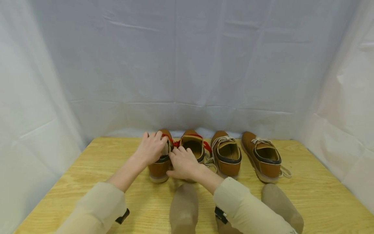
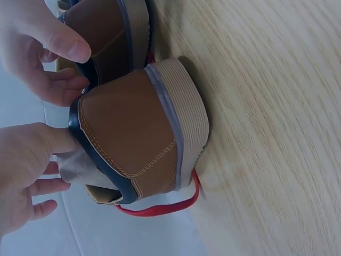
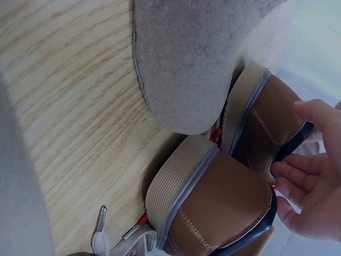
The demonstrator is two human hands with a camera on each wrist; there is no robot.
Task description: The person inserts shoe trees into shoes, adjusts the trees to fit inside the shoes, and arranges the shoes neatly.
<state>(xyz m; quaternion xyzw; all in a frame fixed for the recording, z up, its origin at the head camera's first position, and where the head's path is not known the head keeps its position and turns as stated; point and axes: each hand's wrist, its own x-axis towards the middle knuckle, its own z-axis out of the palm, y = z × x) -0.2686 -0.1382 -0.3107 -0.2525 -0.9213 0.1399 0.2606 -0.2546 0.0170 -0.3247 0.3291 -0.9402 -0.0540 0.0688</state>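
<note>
Four brown leather shoes stand in a row, heels toward me. My left hand [image 1: 152, 148] is over the leftmost shoe [image 2: 128, 128], which has red laces. Its thumb dips inside the dark collar, and a grey shoe insert [image 2: 82, 168] in the opening is pinched between thumb and fingers. My right hand [image 1: 184, 162] is between this shoe and the second red-laced shoe [image 3: 218, 202]. Its loosely bent fingertips are right at the near side of the leftmost shoe's collar, and the thumb is spread apart from them.
To the right stand two shoes with beige laces, a nearer one [image 1: 229, 167] and the rightmost one [image 1: 270, 169]. Grey-brown shoe inserts lie in front, one at centre [image 1: 184, 206] and another at right [image 1: 281, 206]. White sheeting [image 1: 190, 65] surrounds the wooden table [image 1: 117, 146].
</note>
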